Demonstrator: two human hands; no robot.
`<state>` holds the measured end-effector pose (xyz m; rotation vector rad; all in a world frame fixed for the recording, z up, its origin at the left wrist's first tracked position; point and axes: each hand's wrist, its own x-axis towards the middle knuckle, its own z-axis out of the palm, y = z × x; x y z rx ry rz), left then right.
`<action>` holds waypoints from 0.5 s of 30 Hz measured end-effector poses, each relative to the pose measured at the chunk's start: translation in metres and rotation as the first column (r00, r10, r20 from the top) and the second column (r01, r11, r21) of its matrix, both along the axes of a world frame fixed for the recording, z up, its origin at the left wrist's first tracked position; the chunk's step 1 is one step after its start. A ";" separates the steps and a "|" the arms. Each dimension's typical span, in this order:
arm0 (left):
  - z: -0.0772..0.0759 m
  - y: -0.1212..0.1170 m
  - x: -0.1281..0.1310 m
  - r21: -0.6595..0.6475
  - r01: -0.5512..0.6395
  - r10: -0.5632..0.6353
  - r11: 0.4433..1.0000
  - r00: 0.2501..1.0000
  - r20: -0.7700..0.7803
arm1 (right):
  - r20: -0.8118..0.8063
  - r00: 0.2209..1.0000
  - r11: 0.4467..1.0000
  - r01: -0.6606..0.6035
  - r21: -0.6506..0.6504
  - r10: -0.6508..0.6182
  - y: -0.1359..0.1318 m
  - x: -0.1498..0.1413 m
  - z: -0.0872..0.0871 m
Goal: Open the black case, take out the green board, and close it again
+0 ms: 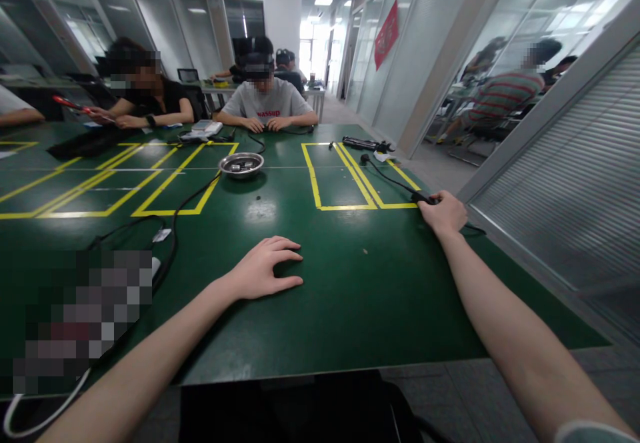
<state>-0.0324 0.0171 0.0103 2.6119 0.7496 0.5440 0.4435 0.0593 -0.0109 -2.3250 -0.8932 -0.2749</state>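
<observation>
**Resting the left hand (265,266), gripping a black cord (393,179) with the right hand (447,215)**

Lying at the far left of the green surface (340,336), a pixelated item (85,316) is showing only as blocks of colour; what it is cannot be told. A white cable (43,426) is looping beside it, near the front edge. Farther back, a person in black (167,102) is sitting at the surface. A black cable (175,230) is curving up past a white tag (161,235) toward a metal bowl (241,176), which is holding small shiny pieces (244,165) and covering part of a yellow tape line.

Opposite, a person in a grey shirt (293,101) is keeping both hands together on the surface.

In the middle foreground, the left hand is lying palm down, its fingers spread apart and holding nothing.

Toward the right, a black tool (364,144) is lying at the back of the tape frames (347,208). Just in front of it, the cord's plug end (365,158) is resting inside the right-hand frame. The cord is running from there to the right hand, whose fingers are clamping a thicker part of it, close above the surface or touching it. Another black length is emerging beyond the hand.
</observation>
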 end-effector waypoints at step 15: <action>0.002 0.000 0.000 0.001 -0.002 0.002 1.000 1.000 -0.017 | -0.047 0.970 0.955 -0.226 0.191 0.239 0.010 0.010 -0.014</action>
